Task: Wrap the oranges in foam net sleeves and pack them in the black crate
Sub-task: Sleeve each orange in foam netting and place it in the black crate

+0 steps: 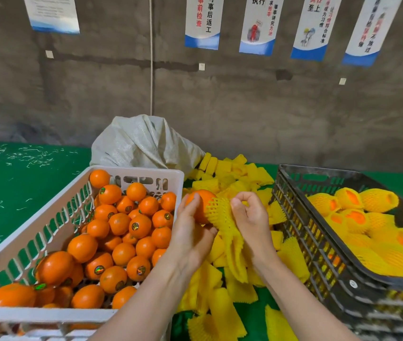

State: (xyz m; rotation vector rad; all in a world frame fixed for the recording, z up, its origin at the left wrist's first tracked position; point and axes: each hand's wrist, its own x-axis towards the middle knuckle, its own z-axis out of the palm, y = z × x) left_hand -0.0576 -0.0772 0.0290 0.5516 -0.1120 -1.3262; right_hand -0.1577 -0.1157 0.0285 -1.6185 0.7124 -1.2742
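Observation:
My left hand (190, 232) grips an orange (199, 205) above the table's middle. A yellow foam net sleeve (222, 222) is stretched over the orange's right side, and my right hand (250, 217) pinches the sleeve's mouth. The rest of the sleeve hangs down between my wrists. The black crate (318, 244) stands at the right and holds several oranges wrapped in yellow sleeves (367, 217). A white crate (55, 212) at the left is full of bare oranges (121, 230) with stickers.
Loose yellow sleeves (232, 178) lie piled on the green table (18, 188) between the two crates. A grey woven sack (141, 143) sits behind the white crate against the concrete wall. Small scraps litter the green surface at the left.

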